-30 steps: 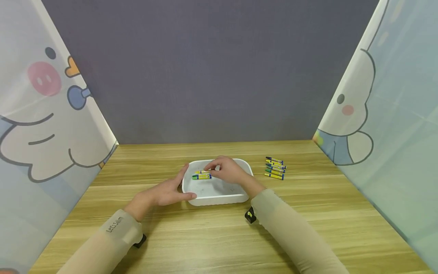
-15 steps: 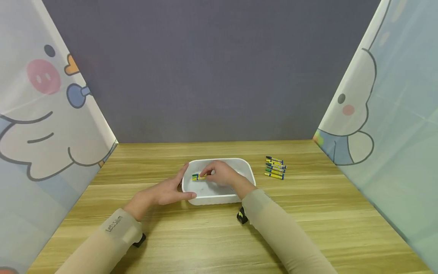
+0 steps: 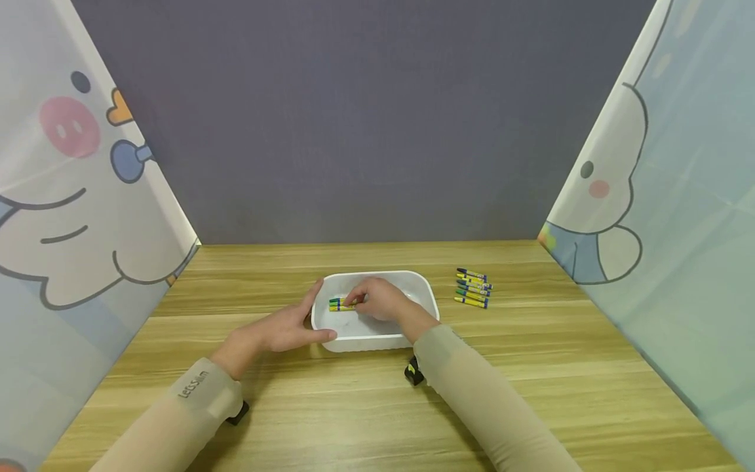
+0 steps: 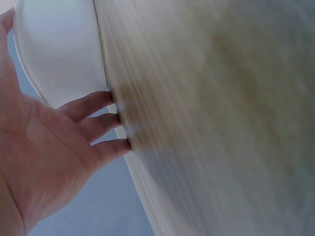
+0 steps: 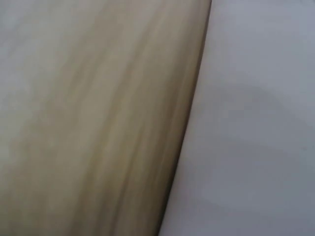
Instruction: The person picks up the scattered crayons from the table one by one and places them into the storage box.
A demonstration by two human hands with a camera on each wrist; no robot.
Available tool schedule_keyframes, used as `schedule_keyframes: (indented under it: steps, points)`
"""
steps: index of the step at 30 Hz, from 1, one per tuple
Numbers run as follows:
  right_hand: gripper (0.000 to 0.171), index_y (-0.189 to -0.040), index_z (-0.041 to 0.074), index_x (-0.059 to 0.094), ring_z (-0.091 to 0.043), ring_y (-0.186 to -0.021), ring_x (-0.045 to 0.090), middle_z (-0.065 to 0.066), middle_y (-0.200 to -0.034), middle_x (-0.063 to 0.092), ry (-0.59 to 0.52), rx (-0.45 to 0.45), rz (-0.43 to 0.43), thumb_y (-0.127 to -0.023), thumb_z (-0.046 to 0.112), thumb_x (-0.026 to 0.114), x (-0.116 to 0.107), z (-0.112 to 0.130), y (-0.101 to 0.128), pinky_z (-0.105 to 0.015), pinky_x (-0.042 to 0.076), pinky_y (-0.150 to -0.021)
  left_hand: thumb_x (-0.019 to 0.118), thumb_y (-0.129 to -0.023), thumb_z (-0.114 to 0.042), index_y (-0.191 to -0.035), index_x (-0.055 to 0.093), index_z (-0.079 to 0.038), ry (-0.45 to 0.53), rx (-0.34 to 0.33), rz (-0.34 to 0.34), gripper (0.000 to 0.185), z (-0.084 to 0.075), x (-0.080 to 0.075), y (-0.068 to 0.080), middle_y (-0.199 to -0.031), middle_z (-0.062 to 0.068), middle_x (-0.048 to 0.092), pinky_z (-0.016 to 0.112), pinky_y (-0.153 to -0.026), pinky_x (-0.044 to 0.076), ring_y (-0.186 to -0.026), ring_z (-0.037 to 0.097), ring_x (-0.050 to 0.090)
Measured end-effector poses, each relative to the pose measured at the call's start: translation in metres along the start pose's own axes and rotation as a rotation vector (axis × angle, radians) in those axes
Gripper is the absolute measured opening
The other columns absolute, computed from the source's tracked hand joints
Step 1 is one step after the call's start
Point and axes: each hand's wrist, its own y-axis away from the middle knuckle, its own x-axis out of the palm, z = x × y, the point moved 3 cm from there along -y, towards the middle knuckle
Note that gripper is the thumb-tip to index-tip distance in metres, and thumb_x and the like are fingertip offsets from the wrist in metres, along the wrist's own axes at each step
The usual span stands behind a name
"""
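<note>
Loose crayons [image 3: 474, 288] right of tray [image 3: 426, 288]

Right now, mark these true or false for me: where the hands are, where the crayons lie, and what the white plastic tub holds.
1. The left hand rests against the white plastic tub. True.
2. The right hand is inside the tub at the crayons. True.
3. The tub is empty. False: crayons lie in its left part.
4. The loose row of yellow-and-blue crayons lies left of the tub. False: it lies to its right on the wooden table.

Left hand [image 3: 283, 331] lies flat, fingers straight, thumb spread. Right hand [image 3: 380, 300] reaches forward, fingers curled in a pinch, both forearms sleeved.
</note>
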Motion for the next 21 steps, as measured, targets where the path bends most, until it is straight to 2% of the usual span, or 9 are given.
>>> schedule_keyframes:
  steps: [9,21]
  points:
    - [0.023,-0.112,0.019,0.087,-0.013,-0.096,0.061,0.0,-0.105,0.075,0.022,-0.026,-0.004,-0.101,0.003,0.075,0.0011,0.0016,0.0006,-0.03,0.051,-0.092,0.072,-0.097,-0.069,-0.176,-0.015,-0.018,-0.001,-0.002,-0.002,0.128,0.0013,0.0007,0.0001,-0.15,0.024,0.064,0.059,-0.112,0.051,-0.116,0.025,0.068]
    - [0.023,-0.112,0.019,0.087,-0.01,-0.092,0.059,0.0,-0.103,0.076,0.023,-0.017,-0.014,-0.1,0.004,0.075,-0.0025,0.0049,0.0011,-0.028,0.05,-0.088,0.069,-0.098,-0.072,-0.176,-0.017,-0.018,-0.012,-0.004,0.004,0.128,0.0016,0.0008,-0.0007,-0.156,0.029,0.058,0.06,-0.113,0.05,-0.121,0.029,0.067]
